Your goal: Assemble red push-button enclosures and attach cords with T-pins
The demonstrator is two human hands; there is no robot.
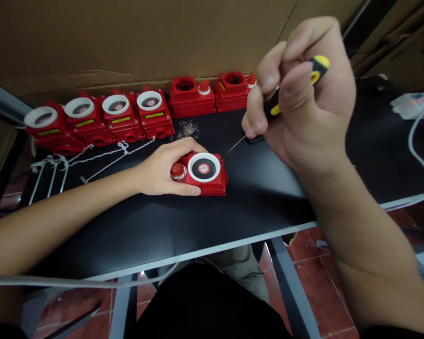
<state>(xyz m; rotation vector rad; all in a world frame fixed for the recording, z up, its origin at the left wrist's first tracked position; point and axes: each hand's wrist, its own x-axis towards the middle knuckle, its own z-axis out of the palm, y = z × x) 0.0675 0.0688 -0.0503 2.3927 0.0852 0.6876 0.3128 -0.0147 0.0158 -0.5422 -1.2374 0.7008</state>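
One red box (214, 185) braced, one screwdriver (274, 108) at its corner

And the red box lies on the bench (257, 183), its white ring (190, 168) facing up! The left hand (162, 165) grasps the box's left end, thumb along the near side, fingers over the far side, likely to stop it slipping or twisting. Above and to the right of the box, the right hand (314, 99) curls around the screwdriver, which slants down to the box's far right corner, presumably leaving the tip in view; whether it's seated, I can't tell. Behind and left of the box, four ringed boxes (155, 125) line up, apparently set clear of the work.
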